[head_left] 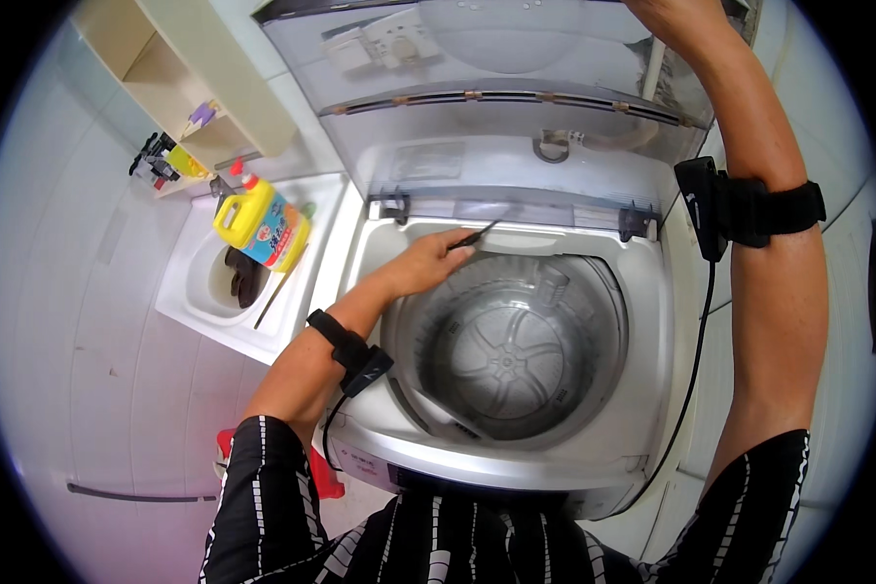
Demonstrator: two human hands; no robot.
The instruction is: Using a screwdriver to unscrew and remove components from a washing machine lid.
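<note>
A top-load washing machine [642, 341] stands open before me, its clear grey lid [496, 156] raised above the steel tub [506, 360]. My left hand [436, 263] grips a thin dark tool [477, 234] over the tub's back rim, the tool's tip reaching up toward the lid's hinge strip. Its exact kind is too small to tell. My right hand [676, 14] is up at the top right edge of the lid, its fingers cut off by the frame.
At left, a white sink [192, 308] holds dark cloth [246, 276], with a yellow jug [271, 232] and a thin stick [281, 288]. Above it hangs a cream shelf unit [243, 97] with small items. Red plastic objects [326, 477] sit low beside the machine; tiled walls flank both sides.
</note>
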